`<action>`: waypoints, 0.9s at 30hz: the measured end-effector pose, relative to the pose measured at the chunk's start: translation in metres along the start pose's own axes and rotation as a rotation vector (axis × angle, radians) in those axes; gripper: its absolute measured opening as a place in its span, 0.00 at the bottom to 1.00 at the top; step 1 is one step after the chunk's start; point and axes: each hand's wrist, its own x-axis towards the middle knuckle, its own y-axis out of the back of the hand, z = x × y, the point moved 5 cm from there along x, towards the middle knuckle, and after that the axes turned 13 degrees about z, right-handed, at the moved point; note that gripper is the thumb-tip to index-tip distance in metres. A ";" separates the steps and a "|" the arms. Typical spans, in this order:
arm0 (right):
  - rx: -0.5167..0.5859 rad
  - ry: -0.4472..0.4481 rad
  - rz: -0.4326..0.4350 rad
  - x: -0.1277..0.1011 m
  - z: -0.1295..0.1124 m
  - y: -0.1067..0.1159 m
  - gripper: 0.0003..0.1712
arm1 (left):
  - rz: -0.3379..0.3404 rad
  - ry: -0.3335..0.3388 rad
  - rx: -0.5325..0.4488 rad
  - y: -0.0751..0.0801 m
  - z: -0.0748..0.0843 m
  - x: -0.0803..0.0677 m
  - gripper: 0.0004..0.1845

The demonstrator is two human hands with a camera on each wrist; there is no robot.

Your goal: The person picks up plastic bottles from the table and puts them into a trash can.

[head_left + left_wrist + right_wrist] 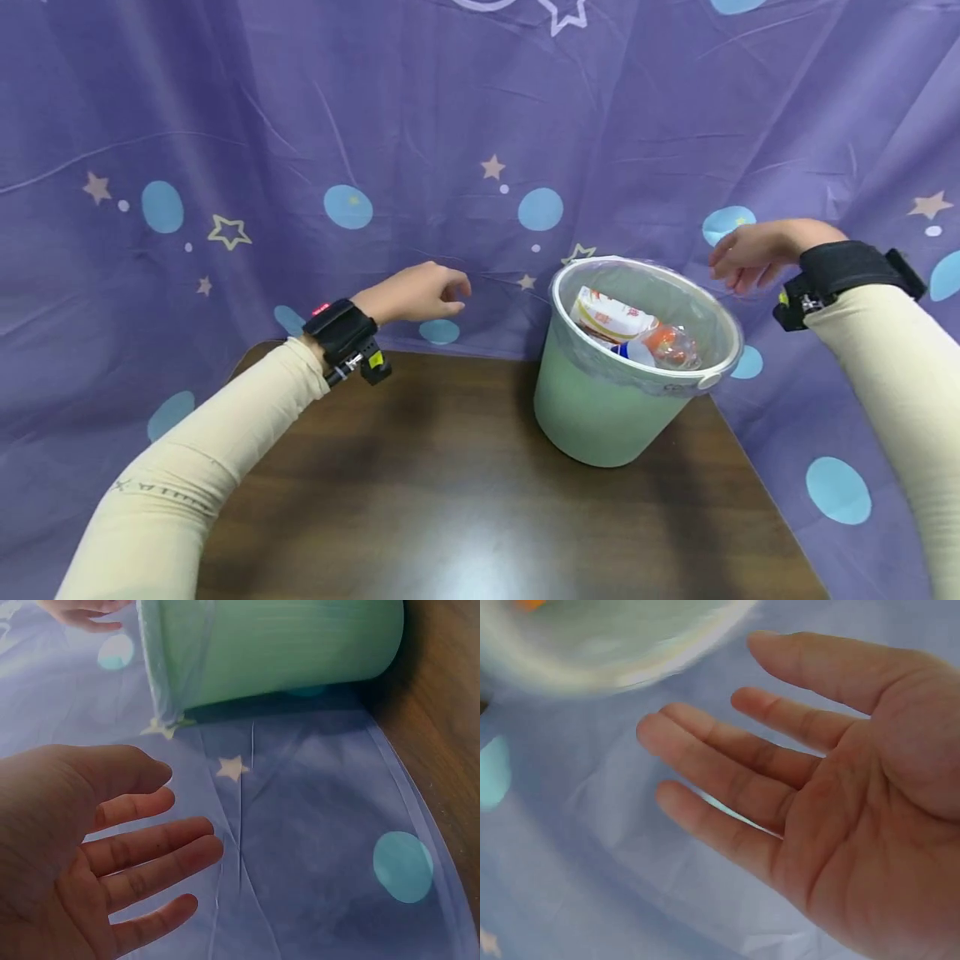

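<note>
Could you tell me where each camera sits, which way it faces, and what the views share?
Head: worn on the head, looking forward and down at the table and green bin; both sleeved arms, left hand and right hand show.
Left wrist: under the left wrist, facing past the open palm toward the bin's side.
Right wrist: at the right wrist, facing past the open palm toward the blurred bin rim.
Shared: all three show the bin and purple star cloth.

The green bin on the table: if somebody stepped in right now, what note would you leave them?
Left hand: open, holds nothing, raised left of the bin.
Right hand: open, empty, beside the rim at the bin's right.
Green bin: upright on the brown table, near its far right corner, lined with a clear bag, with a packet and a plastic bottle already inside.
Neither hand touches the bin; what remains is probably handling the liner bag.
</note>
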 end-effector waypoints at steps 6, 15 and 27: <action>0.070 0.063 0.158 -0.010 -0.013 0.036 0.36 | 0.058 0.065 -0.044 0.006 -0.021 -0.016 0.16; 0.040 0.177 0.373 -0.034 -0.046 0.036 0.35 | 0.127 0.116 -0.074 0.010 -0.035 -0.027 0.17; 0.231 0.389 0.832 -0.059 -0.111 -0.016 0.24 | 0.271 0.212 -0.044 0.007 -0.032 -0.029 0.24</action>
